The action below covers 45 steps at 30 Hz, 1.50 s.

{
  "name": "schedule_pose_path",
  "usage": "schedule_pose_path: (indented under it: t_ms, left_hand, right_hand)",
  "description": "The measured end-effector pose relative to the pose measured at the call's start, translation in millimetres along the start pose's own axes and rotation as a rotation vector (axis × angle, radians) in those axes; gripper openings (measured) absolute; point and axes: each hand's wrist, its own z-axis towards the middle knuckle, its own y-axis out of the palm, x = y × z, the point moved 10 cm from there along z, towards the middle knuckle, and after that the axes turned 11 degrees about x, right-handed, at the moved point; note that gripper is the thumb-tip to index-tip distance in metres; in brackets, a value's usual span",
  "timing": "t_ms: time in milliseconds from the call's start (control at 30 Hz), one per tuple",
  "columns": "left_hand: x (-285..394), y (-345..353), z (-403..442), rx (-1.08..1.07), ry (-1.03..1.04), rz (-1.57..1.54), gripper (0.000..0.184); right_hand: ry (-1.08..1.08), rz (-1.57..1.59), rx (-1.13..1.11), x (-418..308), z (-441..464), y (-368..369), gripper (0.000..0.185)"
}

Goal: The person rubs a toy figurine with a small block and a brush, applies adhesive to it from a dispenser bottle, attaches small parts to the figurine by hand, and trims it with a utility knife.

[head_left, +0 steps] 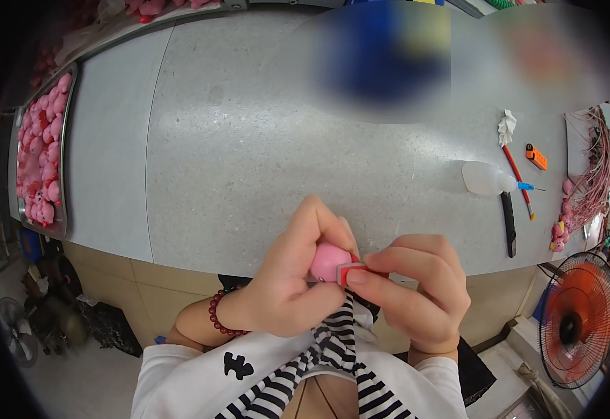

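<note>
Over the near edge of the table, my left hand [284,279] is closed around a round pink figurine [330,262]. A small dark mark shows on the figurine's lower side, and a bit of red on its right side. My right hand [423,286] pinches a small red-and-grey block [349,272] between thumb and fingers. The block's grey face lies against the figurine's right side. Fingers of both hands cover parts of the two things.
A metal tray [71,133] of pink figurines [43,150] stands left. On the right lie a needle-tipped bottle [484,178], red brush [516,167], orange lighter [537,157], black flat tool [508,225], crumpled tissue [506,128] and stringed figurines [562,227]. A fan [579,321] stands beyond.
</note>
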Motion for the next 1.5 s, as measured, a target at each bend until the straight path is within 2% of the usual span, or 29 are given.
schedule_pose_path:
  t_ms: [167, 367, 767, 867, 933, 1000, 1067, 1133, 1233, 1367, 1500]
  left_hand:
    - [-3, 4, -2, -0.030, -0.005, -0.027, 0.026]
    - [-6, 3, -3, -0.018, -0.021, -0.017, 0.026]
    - [-7, 14, -1, -0.060, 0.003, 0.126, 0.024]
    - [-6, 8, -1, -0.040, -0.023, 0.074, 0.026]
    - [-7, 8, 1, -0.067, -0.070, -0.020, 0.028]
    - [-6, 9, 1, -0.068, -0.059, -0.007, 0.028]
    - [-7, 9, 1, -0.067, -0.056, 0.001, 0.028]
    - [-6, 12, 2, -0.124, -0.056, 0.042, 0.037]
    - [-12, 8, -2, -0.051, -0.097, 0.113, 0.028]
    - [-5, 10, -1, -0.026, -0.014, 0.020, 0.024]
    - [-3, 7, 2, -0.017, -0.042, -0.036, 0.022]
  right_hand:
    - [0.059, 0.015, 0.008, -3, 6, 5, 0.042]
    - [0.024, -0.005, 0.000, 1, -3, -1, 0.043]
    - [0.031, -0.070, 0.066, -5, -7, -5, 0.039]
    - [0.091, -0.022, 0.028, -1, -7, -5, 0.036]
    - [0.119, -0.163, 0.034, 9, -15, -19, 0.034]
    - [0.166, -0.172, 0.044, 12, -23, -26, 0.033]
    - [0.239, -0.156, 0.243, 9, -24, -48, 0.033]
    - [0.203, -0.150, 0.287, 7, -25, -44, 0.034]
    - [0.150, -0.064, 0.111, 5, -18, -15, 0.039]
    - [0.098, -0.046, 0.107, -3, -5, 0, 0.039]
    - [0.070, -0.024, 0.079, -1, -14, -10, 0.037]
